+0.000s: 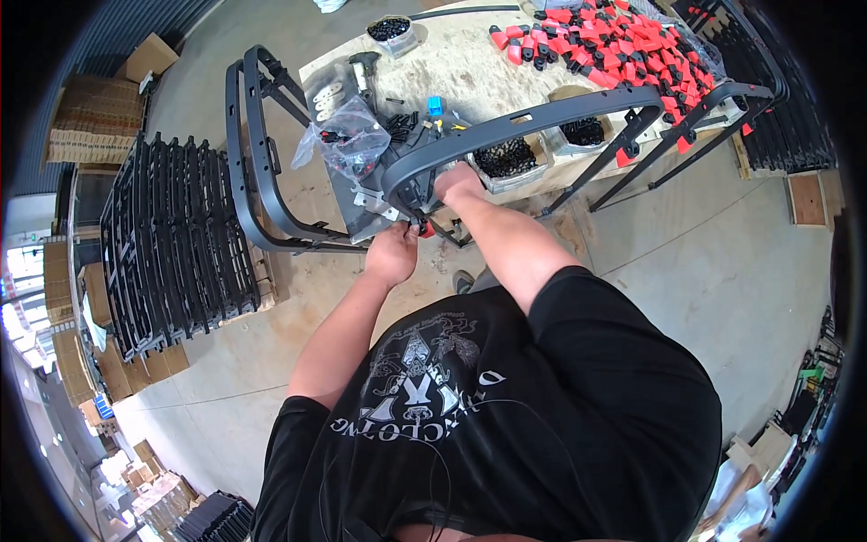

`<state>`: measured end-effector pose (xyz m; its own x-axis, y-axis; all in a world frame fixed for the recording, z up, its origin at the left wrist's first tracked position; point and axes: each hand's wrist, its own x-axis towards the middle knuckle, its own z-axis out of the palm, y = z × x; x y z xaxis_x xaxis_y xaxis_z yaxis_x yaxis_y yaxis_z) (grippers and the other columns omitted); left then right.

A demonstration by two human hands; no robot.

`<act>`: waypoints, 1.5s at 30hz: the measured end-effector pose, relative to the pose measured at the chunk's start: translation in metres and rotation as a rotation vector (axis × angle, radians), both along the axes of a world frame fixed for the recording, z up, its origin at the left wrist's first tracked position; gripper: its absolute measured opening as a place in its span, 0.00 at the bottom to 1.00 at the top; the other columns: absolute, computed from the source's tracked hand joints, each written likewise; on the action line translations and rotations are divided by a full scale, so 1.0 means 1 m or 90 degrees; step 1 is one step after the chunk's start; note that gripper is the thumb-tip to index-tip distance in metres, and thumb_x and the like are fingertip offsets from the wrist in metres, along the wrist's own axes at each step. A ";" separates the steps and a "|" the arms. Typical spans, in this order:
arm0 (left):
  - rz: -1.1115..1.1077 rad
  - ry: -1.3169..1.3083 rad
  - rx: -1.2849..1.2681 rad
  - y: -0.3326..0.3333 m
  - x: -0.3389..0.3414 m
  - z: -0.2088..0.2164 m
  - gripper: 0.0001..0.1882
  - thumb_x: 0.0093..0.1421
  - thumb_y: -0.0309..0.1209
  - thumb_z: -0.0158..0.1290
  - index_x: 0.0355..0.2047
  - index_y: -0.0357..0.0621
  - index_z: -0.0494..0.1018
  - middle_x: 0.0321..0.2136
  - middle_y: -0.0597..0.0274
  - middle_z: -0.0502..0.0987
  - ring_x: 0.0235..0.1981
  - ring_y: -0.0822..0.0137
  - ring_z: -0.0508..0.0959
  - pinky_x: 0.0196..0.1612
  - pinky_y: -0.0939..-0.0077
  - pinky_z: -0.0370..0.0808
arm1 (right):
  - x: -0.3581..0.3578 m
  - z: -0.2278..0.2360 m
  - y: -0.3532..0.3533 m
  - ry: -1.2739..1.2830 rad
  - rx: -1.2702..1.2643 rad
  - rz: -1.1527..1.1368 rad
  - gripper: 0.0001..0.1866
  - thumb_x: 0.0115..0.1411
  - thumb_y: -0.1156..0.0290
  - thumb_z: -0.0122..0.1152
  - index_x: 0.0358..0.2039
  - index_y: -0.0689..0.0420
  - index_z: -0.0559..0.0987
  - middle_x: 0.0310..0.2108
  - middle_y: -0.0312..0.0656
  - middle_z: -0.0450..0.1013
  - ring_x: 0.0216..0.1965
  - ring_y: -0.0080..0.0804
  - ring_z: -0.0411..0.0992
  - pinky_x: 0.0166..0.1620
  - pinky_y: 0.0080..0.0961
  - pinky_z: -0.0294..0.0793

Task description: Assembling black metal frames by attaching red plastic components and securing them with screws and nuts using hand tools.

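Note:
A curved black metal frame (542,119) arches over the near edge of the worktable. At its lower left end, my left hand (393,255) is closed, thumb and fingers pinched by a small red-and-black cap (426,229); the fingertips are partly hidden. My right hand (461,184) is curled just inside the frame, beside a bin (526,184) of small black parts. Its fingers are mostly hidden, and what they hold does not show. Flat metal brackets (372,200) lie on the table's dark corner, next to my left hand.
More black frames (237,149) lean at the table's left and right. On the table are a plastic bag (348,135), a hammer (365,74), a blue box (435,106) and a heap of red-and-black caps (623,54). Stacked black racks (181,244) stand left.

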<state>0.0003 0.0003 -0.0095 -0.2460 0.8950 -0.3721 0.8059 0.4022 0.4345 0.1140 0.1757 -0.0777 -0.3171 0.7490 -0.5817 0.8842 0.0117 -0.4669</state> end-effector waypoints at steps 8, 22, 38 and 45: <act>0.058 -0.082 0.048 0.001 0.005 0.001 0.23 0.70 0.47 0.49 0.38 0.36 0.78 0.31 0.36 0.80 0.38 0.39 0.80 0.43 0.52 0.76 | 0.107 0.007 -0.057 0.674 -0.517 -0.303 0.03 0.56 0.71 0.54 0.28 0.55 0.71 0.20 0.38 0.66 0.18 0.28 0.63 0.25 0.28 0.63; 0.046 -0.835 0.215 -0.002 0.050 0.021 0.22 0.73 0.28 0.49 0.64 0.37 0.63 0.46 0.60 0.77 0.44 0.69 0.78 0.52 0.72 0.75 | 0.173 0.096 -0.088 0.436 -0.239 0.113 0.14 0.56 0.65 0.62 0.38 0.61 0.79 0.28 0.41 0.76 0.30 0.28 0.73 0.38 0.30 0.73; 0.340 -0.515 0.426 -0.050 -0.004 -0.011 0.08 0.71 0.28 0.52 0.45 0.43 0.65 0.25 0.69 0.71 0.23 0.78 0.68 0.26 0.82 0.65 | 0.134 0.051 -0.096 0.369 0.063 0.045 0.20 0.65 0.61 0.60 0.47 0.66 0.76 0.37 0.56 0.79 0.40 0.50 0.78 0.46 0.39 0.75; 0.596 -0.786 0.344 -0.031 0.005 -0.049 0.07 0.70 0.32 0.53 0.40 0.49 0.66 0.22 0.68 0.69 0.19 0.76 0.65 0.21 0.80 0.60 | 0.112 0.036 -0.103 0.347 -0.076 -0.023 0.16 0.67 0.63 0.58 0.45 0.64 0.74 0.28 0.41 0.74 0.26 0.30 0.71 0.32 0.33 0.72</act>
